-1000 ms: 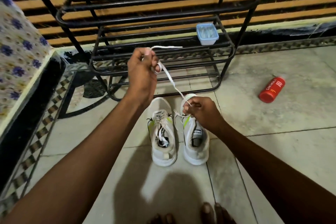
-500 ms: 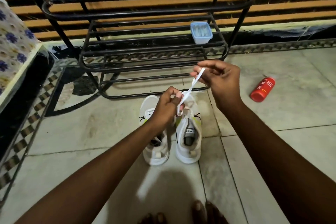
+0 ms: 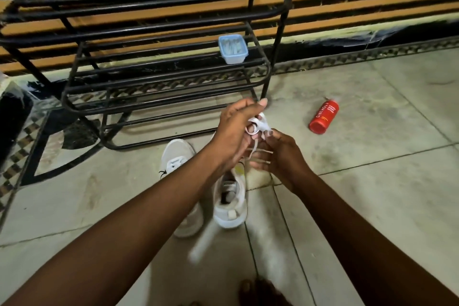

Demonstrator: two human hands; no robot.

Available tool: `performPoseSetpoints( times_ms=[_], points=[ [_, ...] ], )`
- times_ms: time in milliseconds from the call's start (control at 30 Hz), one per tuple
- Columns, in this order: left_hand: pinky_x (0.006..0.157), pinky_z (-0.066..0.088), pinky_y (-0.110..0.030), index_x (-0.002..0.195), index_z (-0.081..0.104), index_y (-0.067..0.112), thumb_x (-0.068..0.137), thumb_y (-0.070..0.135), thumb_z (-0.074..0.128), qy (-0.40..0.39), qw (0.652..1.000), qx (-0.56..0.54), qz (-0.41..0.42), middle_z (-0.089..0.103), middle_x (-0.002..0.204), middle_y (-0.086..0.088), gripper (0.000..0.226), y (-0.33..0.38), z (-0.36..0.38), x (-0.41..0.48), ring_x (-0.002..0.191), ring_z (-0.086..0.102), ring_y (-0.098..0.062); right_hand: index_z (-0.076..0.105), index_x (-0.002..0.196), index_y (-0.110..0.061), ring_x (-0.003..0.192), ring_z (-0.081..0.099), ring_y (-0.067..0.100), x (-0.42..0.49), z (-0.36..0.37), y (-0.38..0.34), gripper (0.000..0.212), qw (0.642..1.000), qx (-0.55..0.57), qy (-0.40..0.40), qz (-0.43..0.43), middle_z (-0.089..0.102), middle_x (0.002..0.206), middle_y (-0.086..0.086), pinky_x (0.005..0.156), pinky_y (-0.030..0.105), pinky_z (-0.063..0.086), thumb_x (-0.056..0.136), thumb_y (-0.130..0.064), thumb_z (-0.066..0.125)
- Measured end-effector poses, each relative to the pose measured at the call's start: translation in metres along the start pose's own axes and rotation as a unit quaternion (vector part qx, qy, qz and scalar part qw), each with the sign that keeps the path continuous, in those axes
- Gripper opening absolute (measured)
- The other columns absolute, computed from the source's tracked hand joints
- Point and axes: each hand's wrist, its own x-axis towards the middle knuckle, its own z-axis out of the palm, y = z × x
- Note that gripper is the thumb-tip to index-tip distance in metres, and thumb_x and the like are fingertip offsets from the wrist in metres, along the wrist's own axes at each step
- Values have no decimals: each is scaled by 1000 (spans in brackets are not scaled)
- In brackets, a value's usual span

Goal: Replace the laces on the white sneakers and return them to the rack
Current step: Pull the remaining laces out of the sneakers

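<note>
Two white sneakers stand side by side on the tiled floor: the left sneaker [image 3: 176,156] still laced, the right sneaker [image 3: 231,204] partly under my hands. A white lace [image 3: 258,125] is coiled round the fingers of my left hand [image 3: 236,129], which holds it above the right sneaker. My right hand [image 3: 278,154] pinches the lace just below the coil; a loose strand hangs down between my hands. A blurred white streak [image 3: 203,243], maybe a lace end, shows over the floor near the heels. The black metal rack [image 3: 159,74] stands behind the shoes.
A small blue-rimmed plastic box [image 3: 233,48] sits on the rack's middle shelf. A red bottle [image 3: 324,117] lies on the floor to the right. A slatted wall runs behind the rack. My toes [image 3: 255,290] show at the bottom edge.
My left hand has risen and now carries the lace wound round its fingers. My right hand dropped from above to just below it. The camera shifted left.
</note>
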Motion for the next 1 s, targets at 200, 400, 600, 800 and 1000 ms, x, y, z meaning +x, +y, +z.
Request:
performPoseSetpoints(
  times_ms=[200, 400, 600, 800, 1000],
  points=[
    [48, 33, -25, 71, 51, 15, 100, 12, 63, -19, 999, 27, -17, 42, 67, -5, 31, -17, 26, 29, 54, 40, -16, 58, 95, -9, 64, 63, 30, -5, -34, -10, 14, 999, 6, 43, -20, 68, 74, 19, 60, 33, 51, 104, -13, 49],
    [52, 36, -25, 95, 65, 6, 104, 6, 53, 11, 972, 117, -202, 53, 71, -6, 14, -64, 23, 44, 56, 48, -13, 67, 83, -3, 60, 61, 19, 8, -76, -1, 13, 975, -63, 204, -60, 64, 71, 13, 55, 27, 54, 91, 2, 59],
    [45, 47, -24, 92, 64, 3, 103, 1, 47, -26, 936, 202, -288, 61, 75, -9, 20, -100, 13, 40, 57, 58, -13, 71, 81, -5, 59, 69, 30, 22, -111, 34, 12, 939, -158, 304, -23, 70, 66, 15, 62, 37, 60, 79, -3, 60],
    [61, 46, -23, 87, 58, 6, 99, -3, 42, -90, 907, 308, -271, 55, 76, -8, 22, -108, 6, 36, 64, 54, -15, 75, 83, -14, 73, 73, 31, 21, -131, 41, 22, 926, -282, 246, -50, 74, 74, 9, 67, 37, 60, 75, 0, 59],
    [73, 54, -37, 110, 57, 19, 85, 13, 54, -112, 867, 441, -203, 65, 96, -12, 26, -121, -1, 28, 77, 67, -31, 74, 99, -7, 97, 68, 27, 17, -136, 49, 29, 835, -494, 180, -164, 71, 103, 11, 87, 22, 46, 79, 11, 64]
  ],
)
